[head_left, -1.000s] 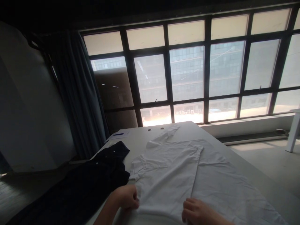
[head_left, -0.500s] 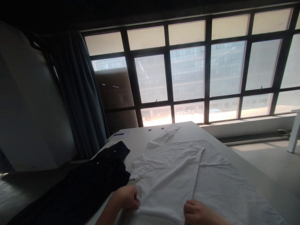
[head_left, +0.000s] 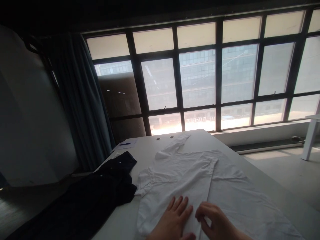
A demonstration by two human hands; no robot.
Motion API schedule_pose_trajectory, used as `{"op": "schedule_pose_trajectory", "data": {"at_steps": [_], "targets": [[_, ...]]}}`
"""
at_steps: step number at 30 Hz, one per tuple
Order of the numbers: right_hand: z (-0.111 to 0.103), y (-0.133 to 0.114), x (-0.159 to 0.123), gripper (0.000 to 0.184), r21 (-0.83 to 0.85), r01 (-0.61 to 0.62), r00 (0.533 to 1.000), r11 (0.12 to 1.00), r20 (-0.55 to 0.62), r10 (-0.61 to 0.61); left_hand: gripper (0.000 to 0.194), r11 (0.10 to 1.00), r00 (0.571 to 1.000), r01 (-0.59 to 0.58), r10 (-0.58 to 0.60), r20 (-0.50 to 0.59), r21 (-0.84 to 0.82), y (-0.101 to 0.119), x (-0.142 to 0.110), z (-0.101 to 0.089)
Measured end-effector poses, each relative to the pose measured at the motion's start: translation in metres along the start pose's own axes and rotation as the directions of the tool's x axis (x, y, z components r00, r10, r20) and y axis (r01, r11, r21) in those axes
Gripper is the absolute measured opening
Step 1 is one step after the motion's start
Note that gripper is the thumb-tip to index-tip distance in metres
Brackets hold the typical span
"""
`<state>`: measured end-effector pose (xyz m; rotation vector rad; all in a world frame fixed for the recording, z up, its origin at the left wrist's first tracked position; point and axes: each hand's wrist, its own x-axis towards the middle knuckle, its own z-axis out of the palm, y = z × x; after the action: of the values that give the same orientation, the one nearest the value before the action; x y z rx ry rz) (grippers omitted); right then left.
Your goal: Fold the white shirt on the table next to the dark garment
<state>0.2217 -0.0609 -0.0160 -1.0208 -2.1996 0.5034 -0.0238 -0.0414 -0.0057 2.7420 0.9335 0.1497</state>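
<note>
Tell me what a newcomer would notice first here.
The big dark-framed window fills the top of the view, bright against the dim room. Below it, a white shirt lies partly folded on a white table, with the left hand and right hand on it at the bottom of the view. A dark garment lies to the shirt's left, draping off the table's edge.
</note>
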Motion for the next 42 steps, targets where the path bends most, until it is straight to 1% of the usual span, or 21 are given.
{"op": "schedule_pose_trajectory", "data": {"at_steps": [1, 3, 5, 6, 9, 12, 14, 17, 18, 19, 20, 21, 23, 25, 27, 29, 30, 34, 36, 38, 42], "targets": [[-0.010, -0.002, 0.003, 0.022, -0.028, -0.045, 0.998, 0.999, -0.043, 0.044, 0.083, 1.000, 1.000, -0.011, 0.011, 0.014, 0.007, -0.004, -0.001, 0.002], [-0.026, 0.004, 0.008, 0.036, -0.127, -0.100, 0.995, 0.987, -0.033, 0.096, 0.086, 0.999, 0.999, -0.024, 0.023, 0.025, 0.032, -0.009, -0.003, 0.004], [-0.033, 0.018, 0.010, 0.056, -0.226, -0.122, 0.988, 0.966, 0.067, 0.140, 0.083, 0.998, 0.999, -0.033, 0.031, 0.033, 0.059, -0.013, -0.003, 0.008], [-0.034, 0.027, 0.009, 0.062, -0.258, -0.135, 0.977, 0.957, 0.128, 0.172, 0.080, 0.997, 0.999, -0.035, 0.032, 0.038, 0.071, -0.014, -0.002, 0.012], [-0.032, 0.042, 0.005, 0.069, -0.306, -0.186, 0.922, 0.934, 0.274, 0.273, 0.067, 0.994, 0.998, -0.038, 0.033, 0.047, 0.105, -0.017, -0.002, 0.027], [-0.033, 0.031, 0.002, 0.074, -0.342, -0.240, 0.872, 0.908, 0.335, 0.357, 0.057, 0.993, 0.998, -0.012, 0.005, 0.062, 0.119, -0.013, -0.005, 0.040], [-0.039, 0.015, 0.002, 0.068, -0.362, -0.231, 0.870, 0.903, 0.340, 0.359, 0.053, 0.994, 0.996, 0.018, -0.027, 0.083, 0.108, -0.005, -0.005, 0.040], [-0.051, -0.009, 0.006, 0.038, -0.361, -0.178, 0.910, 0.916, 0.294, 0.293, 0.042, 0.997, 0.990, 0.042, -0.051, 0.132, 0.072, 0.010, 0.000, 0.026], [-0.055, -0.013, 0.009, 0.031, -0.349, -0.181, 0.920, 0.920, 0.271, 0.284, 0.039, 0.998, 0.989, 0.044, -0.051, 0.141, 0.052, 0.014, 0.002, 0.018], [-0.058, -0.015, 0.012, 0.029, -0.327, -0.192, 0.929, 0.925, 0.244, 0.279, 0.037, 0.998, 0.991, 0.050, -0.053, 0.124, 0.030, 0.017, 0.004, 0.010], [-0.059, -0.014, 0.015, 0.031, -0.302, -0.200, 0.939, 0.932, 0.212, 0.270, 0.039, 0.998, 0.995, 0.058, -0.058, 0.082, 0.009, 0.019, 0.005, 0.003], [-0.060, -0.011, 0.017, 0.032, -0.281, -0.199, 0.951, 0.939, 0.175, 0.254, 0.046, 0.998, 0.998, 0.064, -0.064, 0.029, -0.009, 0.019, 0.005, -0.003], [-0.058, 0.004, 0.020, 0.037, -0.261, -0.173, 0.973, 0.950, 0.105, 0.206, 0.070, 0.996, 0.995, 0.077, -0.079, -0.058, -0.039, 0.013, 0.005, -0.010], [-0.052, 0.026, 0.019, 0.052, -0.272, -0.172, 0.975, 0.947, 0.089, 0.203, 0.082, 0.995, 0.995, 0.082, -0.085, -0.045, -0.062, 0.004, 0.003, -0.008], [-0.044, 0.050, 0.016, 0.066, -0.295, -0.200, 0.959, 0.934, 0.138, 0.249, 0.085, 0.993, 0.997, 0.083, -0.084, -0.001, -0.084, -0.005, 0.002, -0.002], [-0.037, 0.068, 0.011, 0.072, -0.330, -0.224, 0.941, 0.917, 0.173, 0.292, 0.085, 0.992, 0.996, 0.088, -0.086, 0.018, -0.095, -0.010, 0.002, 0.003], [-0.034, 0.074, 0.010, 0.072, -0.350, -0.233, 0.938, 0.907, 0.165, 0.304, 0.087, 0.991, 0.996, 0.093, -0.091, 0.023, -0.099, -0.010, 0.002, 0.005], [-0.029, 0.088, 0.008, 0.079, -0.431, -0.318, 0.932, 0.845, 0.022, 0.361, 0.094, 0.987, 0.993, 0.114, -0.109, 0.045, -0.117, -0.006, 0.003, 0.003], [-0.031, 0.094, 0.009, 0.085, -0.463, -0.364, 0.914, 0.808, -0.011, 0.406, 0.092, 0.987, 0.993, 0.115, -0.110, 0.050, -0.113, -0.005, 0.002, 0.001], [-0.033, 0.102, 0.009, 0.085, -0.481, -0.391, 0.901, 0.785, -0.025, 0.433, 0.089, 0.988, 0.993, 0.113, -0.108, 0.057, -0.102, -0.005, 0.002, 0.000], [-0.030, 0.114, 0.005, 0.078, -0.500, -0.389, 0.912, 0.773, -0.092, 0.400, 0.089, 0.991, 0.993, 0.103, -0.098, 0.063, -0.084, -0.008, 0.002, 0.003]]}}
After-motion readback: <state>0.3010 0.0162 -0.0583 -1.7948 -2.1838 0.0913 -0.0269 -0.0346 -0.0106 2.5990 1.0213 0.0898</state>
